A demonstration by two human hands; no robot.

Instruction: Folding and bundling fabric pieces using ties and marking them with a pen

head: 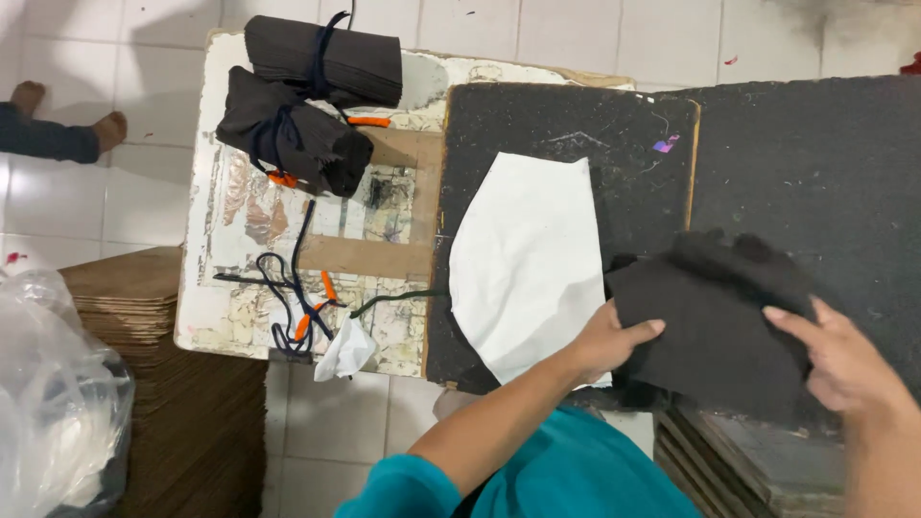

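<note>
My left hand (609, 342) grips the left edge of a stack of dark brown fabric pieces (715, 321), thumb on top. On the stack's right side rests my right hand (842, 362), fingers pressed on the top piece. The stack lies over a black felt-covered board (566, 125). Just left of my left hand, a white curved fabric piece (526, 259) lies flat on that board.
Two rolled dark fabric bundles (307, 101) tied with cord sit on a worn white table (225, 240), beside loose dark and orange cords (293, 302) and a white scrap (345, 352). Cardboard sheets (144, 307) and a clear plastic bag (53, 403) are at left. Another person's feet (67, 120) show at far left.
</note>
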